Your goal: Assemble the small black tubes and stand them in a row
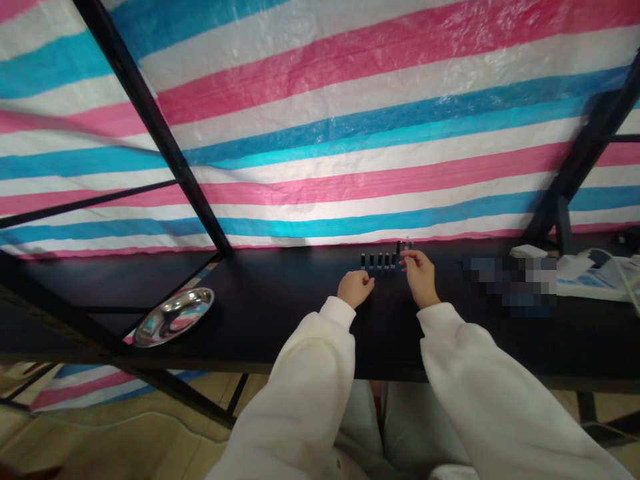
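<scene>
Striped plastic sheeting (320,193) in pink, blue and white hangs behind a black table (270,300). Near the far edge, ahead of the left hand (356,287) and running across toward the right hand (420,275), five small tubes (380,261) with dark tops and paler bottoms stand upright in a row. That much of the lining-up looks done, the gaps being roughly even, though the one nearest the right hand seems to lean a little. Just beyond the right hand's fingertips stands another dark piece (399,247), set back from the row, with some small shiny bits (407,242) beside it; I judge these to be what is left to deal with.

Fingers of the left hand curl in loosely, below the row's left end; whether anything is tucked inside, I cannot tell. On the right hand, thumb and fingers come together beside the last tube, but whether they pinch something is too small to make out. Well to the left of the left hand lies a shiny oval tray (173,320).
</scene>
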The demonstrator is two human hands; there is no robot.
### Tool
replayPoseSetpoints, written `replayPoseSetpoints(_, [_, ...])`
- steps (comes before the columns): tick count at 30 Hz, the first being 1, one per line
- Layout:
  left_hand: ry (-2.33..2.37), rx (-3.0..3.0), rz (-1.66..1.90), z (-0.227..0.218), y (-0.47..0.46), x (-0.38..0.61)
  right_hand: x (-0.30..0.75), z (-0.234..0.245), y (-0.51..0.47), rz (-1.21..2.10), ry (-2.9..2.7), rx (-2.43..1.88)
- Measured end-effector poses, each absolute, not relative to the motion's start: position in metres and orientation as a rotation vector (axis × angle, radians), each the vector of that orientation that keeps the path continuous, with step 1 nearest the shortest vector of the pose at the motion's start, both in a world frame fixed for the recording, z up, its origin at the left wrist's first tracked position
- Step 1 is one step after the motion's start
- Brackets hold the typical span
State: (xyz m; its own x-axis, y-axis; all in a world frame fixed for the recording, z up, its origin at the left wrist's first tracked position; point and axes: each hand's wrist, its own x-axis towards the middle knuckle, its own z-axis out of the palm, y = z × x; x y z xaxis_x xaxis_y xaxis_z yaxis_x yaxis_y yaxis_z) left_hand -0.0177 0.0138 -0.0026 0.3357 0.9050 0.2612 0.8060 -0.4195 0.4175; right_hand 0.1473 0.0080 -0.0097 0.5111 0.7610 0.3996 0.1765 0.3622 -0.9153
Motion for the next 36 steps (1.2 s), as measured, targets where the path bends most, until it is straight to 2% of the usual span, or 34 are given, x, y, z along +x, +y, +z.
replayPoseSetpoints(5, [1.443,2.371,0.724,-0.002,0.012,-0.016,0.147,-0.008,0.007,0.471,-0.99,-1.156])
replayPoseSetpoints(13, [1.418,2.457,0.707,-0.006,0.011,-0.016,0.194,0.0,0.028,0.534,-0.594,-1.083])
replayPoseSetpoints(22, [1.398,2.499,0.63,-0.005,0.004,-0.014,0.245,-0.023,0.068,0.762,-0.829,-1.488])
replayPoseSetpoints(36, [1.259,2.514,0.5,-0.004,-0.009,-0.005,0.234,-0.036,0.116,0.606,-1.09,-1.549])
